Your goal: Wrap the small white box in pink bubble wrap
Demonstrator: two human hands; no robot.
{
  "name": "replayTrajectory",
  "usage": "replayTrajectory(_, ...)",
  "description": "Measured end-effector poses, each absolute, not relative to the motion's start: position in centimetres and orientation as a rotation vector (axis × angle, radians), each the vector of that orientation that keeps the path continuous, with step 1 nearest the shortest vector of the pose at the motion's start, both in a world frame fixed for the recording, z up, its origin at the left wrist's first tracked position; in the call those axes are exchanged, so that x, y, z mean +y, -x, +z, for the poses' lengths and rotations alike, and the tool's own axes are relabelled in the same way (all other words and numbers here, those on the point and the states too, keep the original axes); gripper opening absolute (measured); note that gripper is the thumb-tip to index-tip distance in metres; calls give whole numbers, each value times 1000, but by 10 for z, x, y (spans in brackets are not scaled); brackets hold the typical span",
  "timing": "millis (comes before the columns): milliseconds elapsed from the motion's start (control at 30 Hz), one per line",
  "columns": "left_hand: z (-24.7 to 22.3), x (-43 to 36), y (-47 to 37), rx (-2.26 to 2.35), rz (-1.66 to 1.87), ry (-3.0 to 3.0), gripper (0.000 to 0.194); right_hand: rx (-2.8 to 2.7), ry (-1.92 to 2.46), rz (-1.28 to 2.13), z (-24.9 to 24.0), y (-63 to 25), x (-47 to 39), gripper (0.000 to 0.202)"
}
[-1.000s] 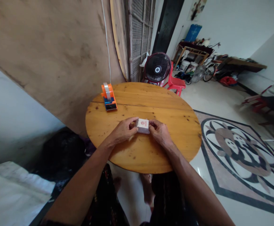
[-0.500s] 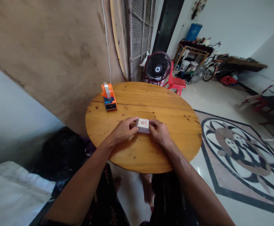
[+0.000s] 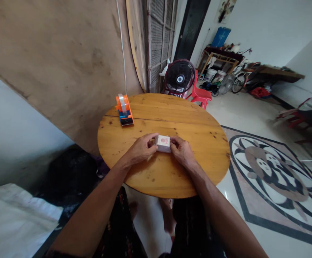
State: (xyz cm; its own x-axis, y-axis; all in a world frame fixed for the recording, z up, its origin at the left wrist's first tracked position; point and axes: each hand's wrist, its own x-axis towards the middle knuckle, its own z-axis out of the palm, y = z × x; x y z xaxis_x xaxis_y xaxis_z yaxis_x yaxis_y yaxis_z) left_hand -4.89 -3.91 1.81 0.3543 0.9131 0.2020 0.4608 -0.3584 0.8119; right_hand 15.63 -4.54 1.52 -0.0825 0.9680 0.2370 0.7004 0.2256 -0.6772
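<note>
A small white box (image 3: 163,141) with red print on top and greyish sides is at the middle of the round wooden table (image 3: 156,175). My left hand (image 3: 143,148) grips its left end between thumb and fingers. At the right end, my right hand (image 3: 182,149) pinches the same box, the fingers bent around its edge. Whether the box rests on the wood or is slightly raised cannot be told. An orange and blue tape dispenser (image 3: 125,110) with a roll of clear tape stands near the table's left rear edge.
Beyond the table are a dark fan (image 3: 180,76) and a red plastic chair (image 3: 201,94). A brown board (image 3: 78,53) leans along the left, with a white sack (image 3: 19,218) and dark bags below. Patterned floor tiles lie to the right.
</note>
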Motion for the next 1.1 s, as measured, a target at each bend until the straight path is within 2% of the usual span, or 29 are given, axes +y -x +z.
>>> replayTrajectory(1100, 19, -39, 49, 1194, 888, -1962, 52, -1846, 1525, 529, 17, -155, -47, 30)
